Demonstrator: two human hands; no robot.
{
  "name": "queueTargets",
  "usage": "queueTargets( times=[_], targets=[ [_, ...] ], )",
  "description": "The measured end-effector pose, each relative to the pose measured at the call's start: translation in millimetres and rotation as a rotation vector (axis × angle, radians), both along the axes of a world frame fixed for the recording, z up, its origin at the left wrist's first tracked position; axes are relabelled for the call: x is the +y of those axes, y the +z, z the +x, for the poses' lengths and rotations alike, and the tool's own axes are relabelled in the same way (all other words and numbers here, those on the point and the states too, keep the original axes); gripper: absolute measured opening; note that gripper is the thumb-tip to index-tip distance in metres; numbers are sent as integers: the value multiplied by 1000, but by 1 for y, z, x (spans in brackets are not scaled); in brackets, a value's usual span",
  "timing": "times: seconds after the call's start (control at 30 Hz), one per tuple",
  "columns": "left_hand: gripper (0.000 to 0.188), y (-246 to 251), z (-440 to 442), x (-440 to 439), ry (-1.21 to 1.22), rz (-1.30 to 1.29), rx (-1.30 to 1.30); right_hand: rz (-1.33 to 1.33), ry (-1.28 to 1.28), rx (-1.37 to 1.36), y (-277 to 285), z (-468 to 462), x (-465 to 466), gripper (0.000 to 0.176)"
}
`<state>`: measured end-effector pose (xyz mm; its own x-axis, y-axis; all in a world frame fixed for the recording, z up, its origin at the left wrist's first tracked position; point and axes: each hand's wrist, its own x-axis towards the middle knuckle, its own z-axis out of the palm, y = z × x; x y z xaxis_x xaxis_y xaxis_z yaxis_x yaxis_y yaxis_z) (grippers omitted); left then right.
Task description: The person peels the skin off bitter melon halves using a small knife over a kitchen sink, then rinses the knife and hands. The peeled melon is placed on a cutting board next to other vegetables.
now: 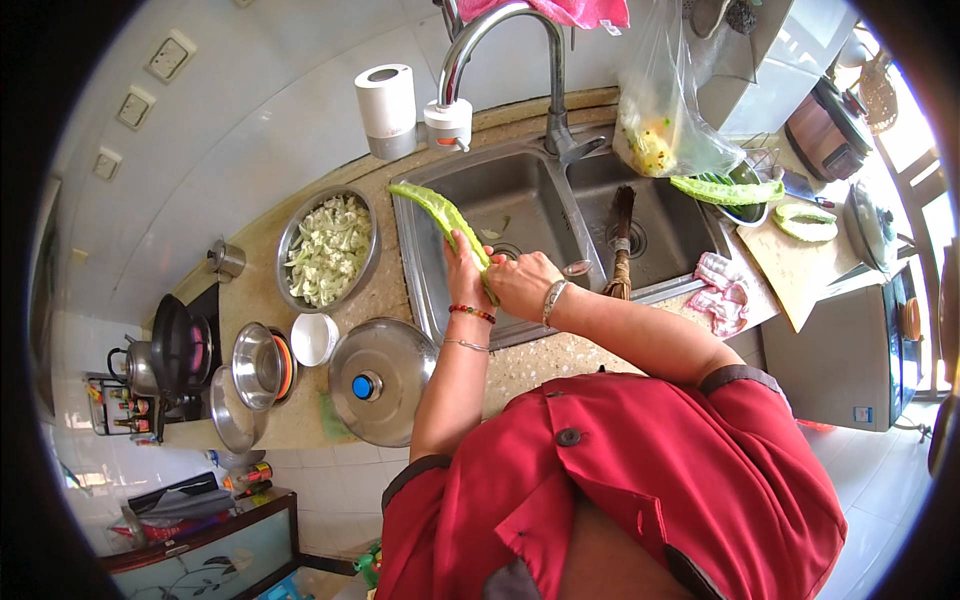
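Observation:
A long, halved bitter melon (442,210) slants over the left sink basin (495,180), its hollow inner side partly in view. My left hand (466,270) holds it from below near its lower end. My right hand (525,279) is closed in a fist against that same end. Past the fist sticks out the oval bowl of a metal spoon (577,268); its handle is hidden in my fingers. Pale scraps (492,233) lie on the basin floor. Another melon half (727,192) rests across a bowl at right, and a shorter piece (805,222) sits on a cutting board (795,262).
A metal bowl of cut cauliflower (330,251) stands left of the sink, near a large pot lid (390,405) and a white bowl (313,339). The faucet (556,90) arches overhead. A brush (621,247) leans in the right basin; a plastic bag (660,112) hangs behind it.

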<state>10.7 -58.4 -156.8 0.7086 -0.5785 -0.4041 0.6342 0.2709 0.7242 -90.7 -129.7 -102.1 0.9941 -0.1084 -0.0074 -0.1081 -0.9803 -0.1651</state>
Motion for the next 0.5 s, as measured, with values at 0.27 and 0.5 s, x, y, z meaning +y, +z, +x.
queueTargets(
  times=[0.27,0.5],
  targets=[
    [68,-17,-5,-13,-73,-89,-83,6,-46,4,-17,23,-35,16],
    [49,-12,20,15,-219,-101,17,752,-212,137,-19,8,-50,22]
  ],
)
